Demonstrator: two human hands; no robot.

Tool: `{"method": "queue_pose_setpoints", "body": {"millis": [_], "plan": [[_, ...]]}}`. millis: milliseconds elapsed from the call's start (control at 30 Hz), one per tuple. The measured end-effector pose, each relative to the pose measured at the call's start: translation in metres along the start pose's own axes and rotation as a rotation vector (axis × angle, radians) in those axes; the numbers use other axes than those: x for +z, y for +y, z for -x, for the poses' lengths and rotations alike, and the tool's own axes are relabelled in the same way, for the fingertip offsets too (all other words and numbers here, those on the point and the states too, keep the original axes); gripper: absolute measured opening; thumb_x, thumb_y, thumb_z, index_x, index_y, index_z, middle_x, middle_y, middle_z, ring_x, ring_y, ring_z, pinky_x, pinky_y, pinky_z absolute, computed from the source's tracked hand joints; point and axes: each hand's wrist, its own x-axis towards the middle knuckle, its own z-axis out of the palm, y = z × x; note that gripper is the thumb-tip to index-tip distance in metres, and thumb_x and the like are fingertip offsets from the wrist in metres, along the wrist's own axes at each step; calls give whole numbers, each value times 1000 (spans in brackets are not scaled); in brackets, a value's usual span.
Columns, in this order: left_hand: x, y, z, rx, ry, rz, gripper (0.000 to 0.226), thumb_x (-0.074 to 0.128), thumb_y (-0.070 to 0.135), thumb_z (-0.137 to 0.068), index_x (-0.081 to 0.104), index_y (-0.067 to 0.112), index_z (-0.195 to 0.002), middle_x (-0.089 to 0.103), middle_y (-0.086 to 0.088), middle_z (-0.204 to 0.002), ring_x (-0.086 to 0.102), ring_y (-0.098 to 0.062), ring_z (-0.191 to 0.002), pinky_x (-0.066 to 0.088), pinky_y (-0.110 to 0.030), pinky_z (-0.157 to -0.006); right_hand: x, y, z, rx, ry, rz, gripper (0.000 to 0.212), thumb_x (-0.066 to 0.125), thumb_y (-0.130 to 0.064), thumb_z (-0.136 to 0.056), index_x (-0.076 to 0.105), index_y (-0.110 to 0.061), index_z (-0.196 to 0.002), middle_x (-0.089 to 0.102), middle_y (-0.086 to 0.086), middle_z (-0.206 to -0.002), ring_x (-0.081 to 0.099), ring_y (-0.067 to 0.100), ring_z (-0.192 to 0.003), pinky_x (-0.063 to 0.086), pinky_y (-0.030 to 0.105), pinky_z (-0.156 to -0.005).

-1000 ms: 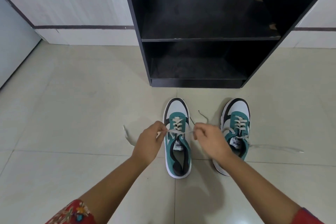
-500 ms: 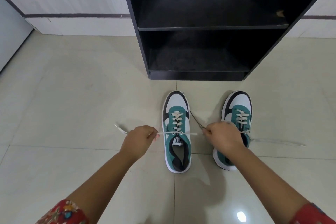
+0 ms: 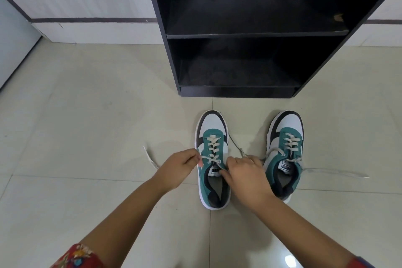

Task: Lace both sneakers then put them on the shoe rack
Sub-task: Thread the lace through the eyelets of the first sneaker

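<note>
Two teal, white and black sneakers stand side by side on the floor, toes toward the black shoe rack (image 3: 237, 91). On the left sneaker (image 3: 212, 137), the white lace (image 3: 213, 148) is threaded through the eyelets. My left hand (image 3: 178, 168) pinches the lace's left end beside the top eyelet. My right hand (image 3: 245, 175) grips the lace's right end over the tongue. The right sneaker (image 3: 287, 137) is laced too, and its loose lace end (image 3: 335, 172) trails to the right on the floor.
The rack has two dark shelves with nothing on them. Beige floor tiles (image 3: 87, 115) spread to the left and right. A white wall with a dark skirting line (image 3: 87, 20) runs behind the rack.
Both hands have come back in toward the left sneaker after pulling the lace ends out sideways. The right hand now sits over the tongue.
</note>
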Motion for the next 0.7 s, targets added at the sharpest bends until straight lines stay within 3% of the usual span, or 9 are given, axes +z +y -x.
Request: {"method": "queue_pose_setpoints", "body": {"millis": [33,100,167,233,333,500,533,600,700], "plan": [[0,0,0,-7,-10,24,30,41,22,-96,61,27,-75,51,10,-63,45,-6,-62,36,-25,-66,-2,1,0,-18,0,3,29,78,-38,-70,61,-15,-67,63,0,-57,62,22,-56,54,35,-66],[-1,-1,-2,-33,-6,102,33,41,19,-96,61,28,-72,54,11,-66,48,-2,-62,36,-22,-65,-6,10,-6,-51,-9,-103,21,59,-32,-88,63,-13,-81,62,1,-77,57,22,-79,45,34,-75],[-1,-1,-2,-60,20,200,33,40,11,-96,60,20,-71,56,12,-64,48,4,-55,36,-15,-60,-11,21,-13,29,-166,-432,27,44,-31,-96,61,-13,-85,49,-3,-88,46,19,-91,36,32,-80],[1,-1,-1,-68,47,244,31,40,3,-94,58,13,-70,55,9,-64,48,6,-53,37,-9,-57,-9,27,-15,150,-274,-734,31,46,-28,-96,56,-16,-69,42,-4,-83,46,16,-85,34,28,-79],[5,-2,3,-86,78,268,31,41,3,-93,58,13,-70,53,4,-67,47,-2,-60,36,-6,-54,-4,26,-12,197,-328,-837,36,48,-22,-95,51,-23,-60,44,-2,-84,51,17,-82,36,27,-78],[4,6,2,-179,80,465,33,35,21,-99,63,5,-102,56,8,-78,46,-12,-62,30,-19,-49,-5,19,-8,223,-199,-1235,36,49,-11,-94,56,-17,-59,53,1,-92,54,13,-97,35,27,-96],[4,9,2,-188,76,568,36,34,22,-99,63,2,-100,61,10,-79,46,-13,-61,28,-22,-49,-4,17,-7,236,-167,-1320,35,49,-10,-94,58,-10,-60,57,-3,-90,55,7,-96,36,25,-96],[1,15,4,-194,55,760,38,33,25,-99,56,6,-76,74,7,-91,46,-13,-57,27,-25,-50,-7,13,-10,251,-141,-1476,34,44,-11,-96,59,9,-73,66,-15,-80,60,-4,-89,41,16,-87],[-2,22,7,-194,82,920,38,31,30,-99,44,18,-66,74,-5,-94,45,-11,-50,27,-26,-50,-14,11,-16,244,-91,-1688,38,36,-14,-99,48,-5,-64,74,0,-87,67,13,-97,48,17,-87]]}}
